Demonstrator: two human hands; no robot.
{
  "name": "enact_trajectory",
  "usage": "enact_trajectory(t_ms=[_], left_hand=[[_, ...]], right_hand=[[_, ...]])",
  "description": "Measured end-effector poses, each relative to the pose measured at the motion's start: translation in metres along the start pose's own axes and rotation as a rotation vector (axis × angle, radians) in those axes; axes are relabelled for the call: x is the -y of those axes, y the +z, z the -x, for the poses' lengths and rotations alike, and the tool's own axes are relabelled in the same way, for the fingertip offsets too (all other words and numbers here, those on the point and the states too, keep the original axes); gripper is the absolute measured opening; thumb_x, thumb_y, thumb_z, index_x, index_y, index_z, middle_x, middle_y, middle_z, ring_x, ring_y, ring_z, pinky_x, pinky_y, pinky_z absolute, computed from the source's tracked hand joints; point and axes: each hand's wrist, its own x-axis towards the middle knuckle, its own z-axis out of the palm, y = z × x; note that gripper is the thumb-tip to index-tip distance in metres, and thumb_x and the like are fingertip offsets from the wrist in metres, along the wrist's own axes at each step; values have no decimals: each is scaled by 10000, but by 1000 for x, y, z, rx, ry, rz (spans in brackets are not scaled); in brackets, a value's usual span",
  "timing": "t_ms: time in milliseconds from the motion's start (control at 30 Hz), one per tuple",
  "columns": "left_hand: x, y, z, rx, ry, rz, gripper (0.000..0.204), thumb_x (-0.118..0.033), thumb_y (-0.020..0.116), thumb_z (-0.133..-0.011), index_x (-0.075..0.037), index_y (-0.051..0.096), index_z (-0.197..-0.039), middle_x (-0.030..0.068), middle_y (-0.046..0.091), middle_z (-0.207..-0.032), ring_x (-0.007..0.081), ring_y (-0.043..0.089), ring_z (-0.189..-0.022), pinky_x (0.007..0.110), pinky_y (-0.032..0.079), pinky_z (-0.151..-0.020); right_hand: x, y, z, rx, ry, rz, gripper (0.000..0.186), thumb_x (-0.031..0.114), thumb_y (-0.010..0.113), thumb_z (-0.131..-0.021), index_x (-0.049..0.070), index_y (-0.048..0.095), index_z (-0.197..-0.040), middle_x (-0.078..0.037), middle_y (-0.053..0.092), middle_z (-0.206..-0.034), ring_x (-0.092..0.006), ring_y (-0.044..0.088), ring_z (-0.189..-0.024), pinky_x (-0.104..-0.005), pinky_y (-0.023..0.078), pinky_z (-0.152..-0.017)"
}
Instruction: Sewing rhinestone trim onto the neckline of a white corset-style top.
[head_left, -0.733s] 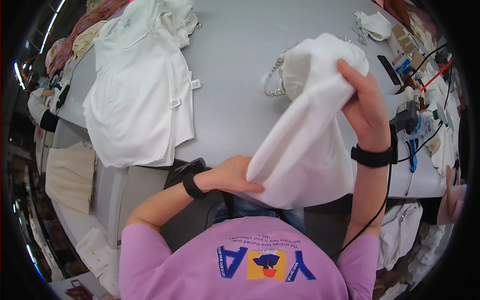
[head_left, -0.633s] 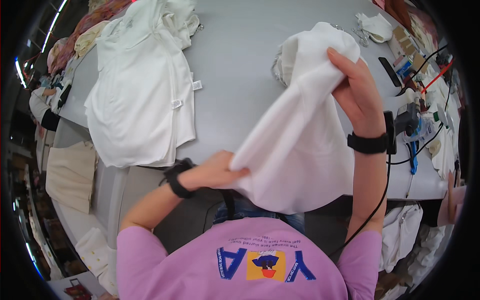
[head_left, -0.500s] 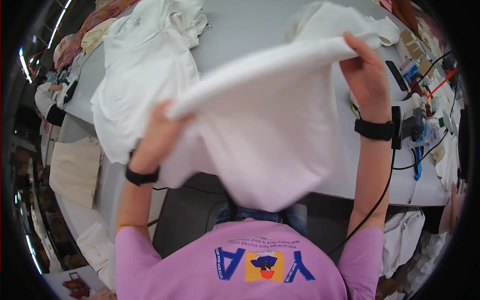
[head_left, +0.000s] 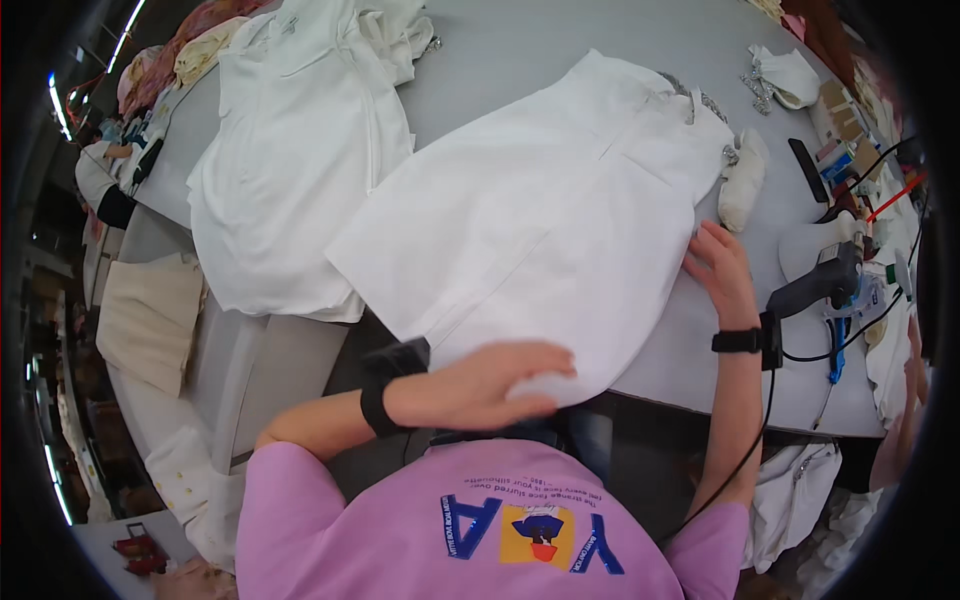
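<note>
A white sleeveless dress (head_left: 540, 200) lies spread on the grey table in front of me, its lower edge toward my body. Glittery silver trim (head_left: 705, 103) runs along its upper end. My left hand (head_left: 495, 382) reaches across the near edge of the dress, fingers stretched out and thumb apart; whether it touches the cloth I cannot tell. At the right edge of the dress is my right hand (head_left: 718, 268), its fingers loosely spread with the tips at the fabric. Neither hand holds anything.
A pile of white garments (head_left: 300, 170) lies to the left. On the right are a white padded roll (head_left: 743, 180), a small white piece with silver trim (head_left: 785, 75), a black phone-like slab (head_left: 808, 168), a dark-handled tool (head_left: 820, 280) and cables. Beige cloth (head_left: 150, 320) hangs at left.
The white dress, held up in both hands before, now lies flat on the table. Both hands have let go; my left moved right and nearer my body, my right came down.
</note>
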Motion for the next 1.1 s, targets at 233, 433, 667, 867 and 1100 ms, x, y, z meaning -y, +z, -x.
enact_trajectory(t_ms=[233, 433, 667, 867, 1100], left_hand=[[52, -82, 26, -658, -148, -541, 297, -14, 603, -753, -14, 571, -1049, 141, 563, -1127, 293, 516, -1073, 340, 404, -919], [76, -104, 56, -835, -308, -1055, 377, -63, 647, -714, -3, 561, -1076, 186, 505, -1196, 320, 427, -1164, 357, 363, -954], [85, -124, 70, -922, -333, -535, 348, -57, 605, -722, 34, 572, -1056, 194, 606, -1001, 321, 575, -944, 333, 447, -806], [39, -118, 70, -569, -505, -42, 198, -71, 601, -773, 61, 573, -918, 56, 543, -686, 53, 484, -622, 217, 422, -582], [14, -103, 53, 379, -401, -46, 258, -225, 665, -793, 25, 606, -772, 55, 592, -627, 88, 529, -546, 234, 412, -502]], right_hand=[[7, 4, 73, 375, -52, 630, 310, 144, 557, -848, -31, 510, -1099, -71, 605, -867, -129, 601, -757, -243, 493, -630], [-15, 20, 106, 395, 100, 717, 420, 110, 593, -824, -49, 411, -1167, -110, 611, -811, -140, 610, -705, -248, 506, -556], [-39, 26, 105, 283, 146, 494, 400, 58, 586, -807, -52, 406, -1146, -90, 609, -756, -135, 598, -641, -243, 503, -551], [1, -1, 98, 143, 35, 337, 295, 101, 522, -791, -29, 506, -1055, -24, 579, -705, -70, 499, -529, -198, 408, -469], [29, -46, 108, 213, 54, 593, 216, 97, 519, -751, -36, 579, -910, -17, 580, -678, -59, 501, -515, -189, 382, -436]])
